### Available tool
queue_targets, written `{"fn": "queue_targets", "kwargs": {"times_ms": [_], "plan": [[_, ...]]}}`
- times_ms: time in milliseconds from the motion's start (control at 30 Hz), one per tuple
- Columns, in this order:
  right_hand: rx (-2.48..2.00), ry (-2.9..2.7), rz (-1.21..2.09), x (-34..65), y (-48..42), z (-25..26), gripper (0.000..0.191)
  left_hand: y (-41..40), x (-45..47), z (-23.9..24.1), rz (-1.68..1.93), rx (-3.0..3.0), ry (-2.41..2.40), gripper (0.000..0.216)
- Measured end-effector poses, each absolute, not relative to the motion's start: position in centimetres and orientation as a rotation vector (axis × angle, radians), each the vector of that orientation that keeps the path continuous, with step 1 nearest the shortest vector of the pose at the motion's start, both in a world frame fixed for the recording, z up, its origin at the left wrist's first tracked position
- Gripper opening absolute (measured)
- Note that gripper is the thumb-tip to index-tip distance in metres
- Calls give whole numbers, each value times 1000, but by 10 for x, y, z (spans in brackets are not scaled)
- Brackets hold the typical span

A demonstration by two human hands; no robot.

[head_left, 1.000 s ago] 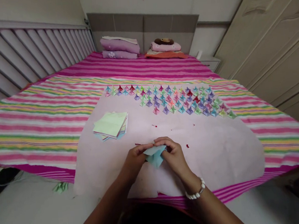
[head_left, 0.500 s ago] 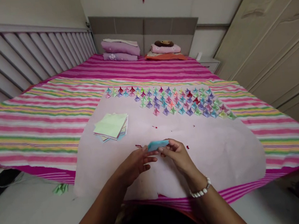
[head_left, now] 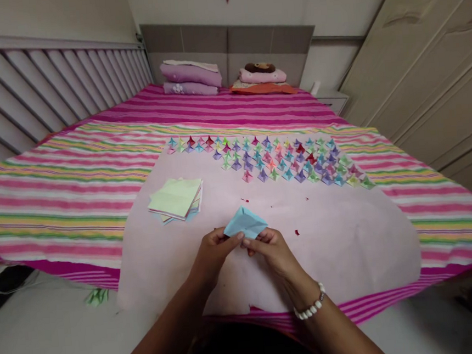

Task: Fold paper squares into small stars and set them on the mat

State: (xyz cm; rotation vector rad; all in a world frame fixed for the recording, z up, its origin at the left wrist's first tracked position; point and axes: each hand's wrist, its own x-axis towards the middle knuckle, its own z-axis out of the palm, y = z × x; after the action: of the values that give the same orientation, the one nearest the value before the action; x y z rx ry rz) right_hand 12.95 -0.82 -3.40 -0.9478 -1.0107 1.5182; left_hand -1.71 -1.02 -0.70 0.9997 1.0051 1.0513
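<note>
One folded blue paper [head_left: 245,223] is held by two hands, and it is raised in front of the person, over the near middle of one pale sheet [head_left: 349,238]. Its left corner is pinched between the thumb and fingers of the left hand [head_left: 214,250]; its right side is gripped in the same way by the right hand [head_left: 273,248]. The two thumbs are brought near each other at the lower edge, so that the paper is spanned between the hands — its peak pointed away from the person, most of its face left uncovered. How firmly it is pressed cannot be told.

One white beaded bracelet [head_left: 311,308] is worn on the right wrist.

Beyond the hands, several dozen small folded paper shapes [head_left: 287,174] are set out in rows along the far edge of the sheet; they are packed too closely on the right for an exact count. One stack of square papers [head_left: 175,197], topped by a pale green one, is placed to the left, well apart from the hands; its layers cannot be counted. A few red scraps [head_left: 297,232] are scattered on the sheet, one of them to the right of the right hand.

Two piles of bedding are seen by the headboard [head_left: 265,42] — one purple pile [head_left: 192,76], one pink and orange pile [head_left: 264,78].
</note>
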Motion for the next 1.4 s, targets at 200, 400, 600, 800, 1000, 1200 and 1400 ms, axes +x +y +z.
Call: {"fn": "queue_targets", "kwargs": {"times_ms": [200,400,600,800,1000,1200,1400], "plan": [[-972,-1055,1573,128,-14,-31,18,-7,-19,-9,1027,1047,1040,24],[-1012,-1049,1574,128,-17,-31,20,2,-23,-9,1087,1043,1092,25],[-1080,-1116,1452,130,-17,-35,20,2,-30,-12,1218,1192,964,61],[-1096,-1166,1389,132,-17,-36,19,2,-36,-19,1250,1360,853,43],[-1115,-1197,1363,131,-17,-35,18,2,-37,-17,1263,1604,977,40],[-1103,-1211,1351,130,-17,-35,18,3,-36,-20,1216,1530,1015,42],[-1099,-1212,1358,130,-17,-37,19,2,-33,-22,1198,1393,954,32]]}}
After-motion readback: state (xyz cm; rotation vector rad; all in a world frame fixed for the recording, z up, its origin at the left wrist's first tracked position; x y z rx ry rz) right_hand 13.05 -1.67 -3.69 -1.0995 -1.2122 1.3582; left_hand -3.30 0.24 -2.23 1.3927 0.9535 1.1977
